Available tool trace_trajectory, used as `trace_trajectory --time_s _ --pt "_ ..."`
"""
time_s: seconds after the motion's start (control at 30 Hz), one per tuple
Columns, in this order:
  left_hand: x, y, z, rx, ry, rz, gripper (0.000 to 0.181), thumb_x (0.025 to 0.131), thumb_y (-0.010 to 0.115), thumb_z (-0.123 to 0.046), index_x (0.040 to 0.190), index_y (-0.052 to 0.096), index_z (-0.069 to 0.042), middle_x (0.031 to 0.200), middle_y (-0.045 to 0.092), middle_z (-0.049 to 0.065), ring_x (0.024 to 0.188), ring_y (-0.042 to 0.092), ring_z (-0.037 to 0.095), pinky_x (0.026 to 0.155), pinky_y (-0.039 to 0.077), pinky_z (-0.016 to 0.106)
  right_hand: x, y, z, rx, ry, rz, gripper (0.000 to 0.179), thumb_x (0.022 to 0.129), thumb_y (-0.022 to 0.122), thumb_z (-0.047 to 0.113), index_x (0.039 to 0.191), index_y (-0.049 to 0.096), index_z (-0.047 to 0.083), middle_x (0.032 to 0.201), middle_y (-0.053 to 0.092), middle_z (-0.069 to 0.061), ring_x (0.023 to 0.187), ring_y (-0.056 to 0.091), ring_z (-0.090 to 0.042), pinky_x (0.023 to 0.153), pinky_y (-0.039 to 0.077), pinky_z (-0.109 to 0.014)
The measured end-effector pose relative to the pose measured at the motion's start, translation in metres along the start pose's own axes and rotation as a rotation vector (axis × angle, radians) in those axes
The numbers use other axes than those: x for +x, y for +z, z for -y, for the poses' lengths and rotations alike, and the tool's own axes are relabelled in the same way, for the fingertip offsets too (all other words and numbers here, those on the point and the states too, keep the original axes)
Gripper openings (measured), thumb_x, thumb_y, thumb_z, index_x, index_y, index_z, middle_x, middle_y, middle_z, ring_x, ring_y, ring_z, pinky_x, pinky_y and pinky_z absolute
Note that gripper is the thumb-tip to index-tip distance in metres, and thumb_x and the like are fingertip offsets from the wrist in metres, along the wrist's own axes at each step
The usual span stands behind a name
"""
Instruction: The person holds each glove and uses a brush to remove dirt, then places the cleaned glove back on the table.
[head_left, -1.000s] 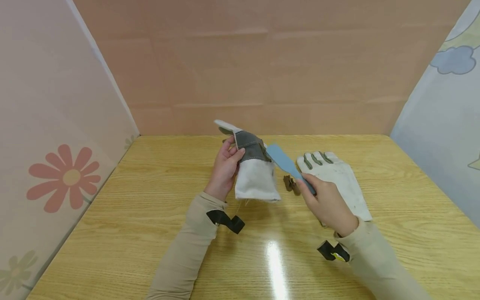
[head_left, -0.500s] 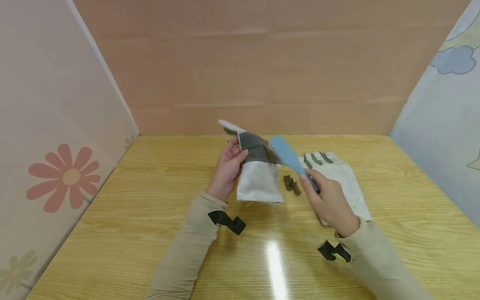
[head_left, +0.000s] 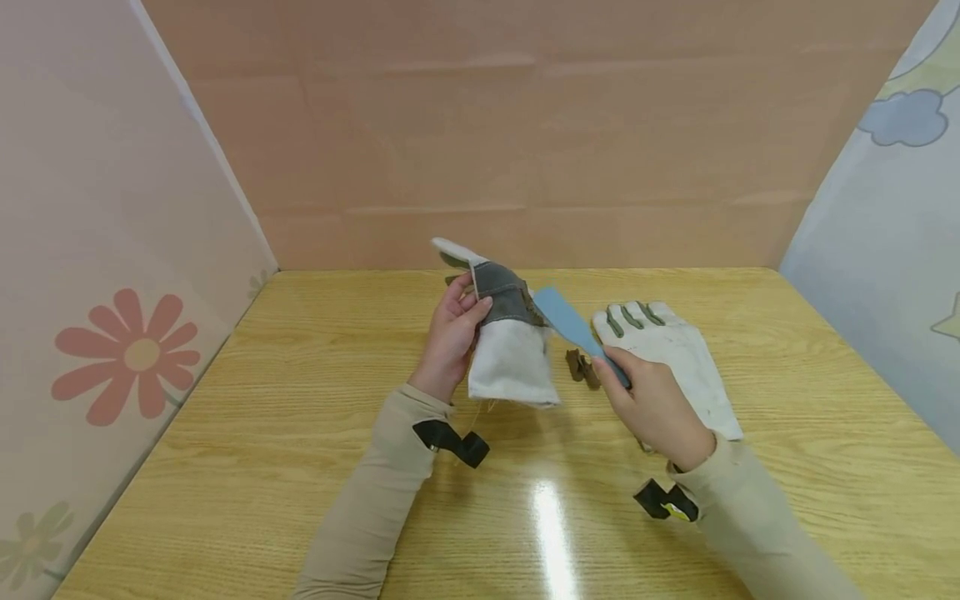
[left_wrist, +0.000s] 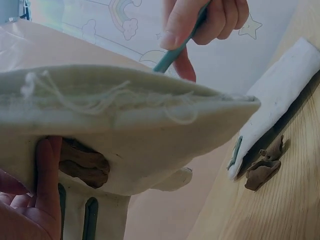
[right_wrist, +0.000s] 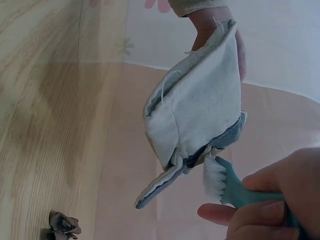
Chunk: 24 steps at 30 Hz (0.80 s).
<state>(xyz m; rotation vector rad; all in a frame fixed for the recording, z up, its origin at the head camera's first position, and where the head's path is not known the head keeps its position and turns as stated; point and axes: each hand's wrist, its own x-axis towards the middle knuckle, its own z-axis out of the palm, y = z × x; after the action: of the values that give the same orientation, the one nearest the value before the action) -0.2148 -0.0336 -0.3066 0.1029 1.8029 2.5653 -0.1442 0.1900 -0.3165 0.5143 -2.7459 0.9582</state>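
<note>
My left hand [head_left: 450, 333] grips a white work glove [head_left: 513, 358] with a grey palm patch, held up over the table with its cuff towards me. A brown, crumpled piece [left_wrist: 85, 162] lies against the glove close to my left fingers in the left wrist view. My right hand [head_left: 656, 408] holds a blue brush [head_left: 570, 321] by its handle. Its white bristles [right_wrist: 214, 177] are right at the glove's grey patch, beside a brown bit, in the right wrist view.
A second white glove [head_left: 686, 358] with green-lined fingers lies flat on the wooden table [head_left: 300, 467], behind my right hand. Several brown crumpled pieces [head_left: 581, 369] lie between the two gloves. A plain backdrop [head_left: 525, 150] stands behind the table.
The brush swung up and right half a second ago, then came back down and left against the glove. The held glove shifted slightly right and back with it. Both grips stay the same.
</note>
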Motion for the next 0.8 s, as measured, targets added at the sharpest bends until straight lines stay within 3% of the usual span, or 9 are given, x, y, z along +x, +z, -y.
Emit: trace_trajectory --time_s 0.37,0.63,0.8 --pt "-0.0008 0.0018 0.0020 0.002 -0.016 0.029 0.040 0.094 0.045 0.005 0.133 0.044 -0.006 0.123 0.058 0.021 0.084 0.061 0.005 0.075 0.049 0.022 -0.0018 0.0025 0.0025 0.044 -0.056 -0.113 0.025 0.099 0.045 0.016 0.110 0.059 0.000 0.053 0.035 0.003 0.040 0.024 -0.002 0.041 0.029 -0.022" --pt "-0.0006 0.0025 0.0044 0.004 -0.009 0.046 0.042 0.094 0.045 0.004 0.135 0.043 -0.005 0.119 0.061 0.018 0.083 0.061 0.005 0.074 0.049 0.022 -0.0006 0.0013 0.0016 0.025 0.014 -0.016 0.036 0.101 0.041 0.022 0.121 0.055 -0.004 0.052 0.038 0.002 0.039 0.027 -0.002 0.041 0.032 -0.022" --pt "-0.0004 0.0009 0.0039 -0.002 -0.003 0.041 0.042 0.094 0.045 0.005 0.135 0.043 -0.006 0.116 0.063 0.015 0.083 0.061 0.005 0.075 0.049 0.023 -0.0003 -0.0003 0.0007 0.010 0.009 0.004 0.035 0.101 0.042 0.021 0.118 0.057 -0.005 0.051 0.037 0.002 0.039 0.026 -0.002 0.039 0.030 -0.021"
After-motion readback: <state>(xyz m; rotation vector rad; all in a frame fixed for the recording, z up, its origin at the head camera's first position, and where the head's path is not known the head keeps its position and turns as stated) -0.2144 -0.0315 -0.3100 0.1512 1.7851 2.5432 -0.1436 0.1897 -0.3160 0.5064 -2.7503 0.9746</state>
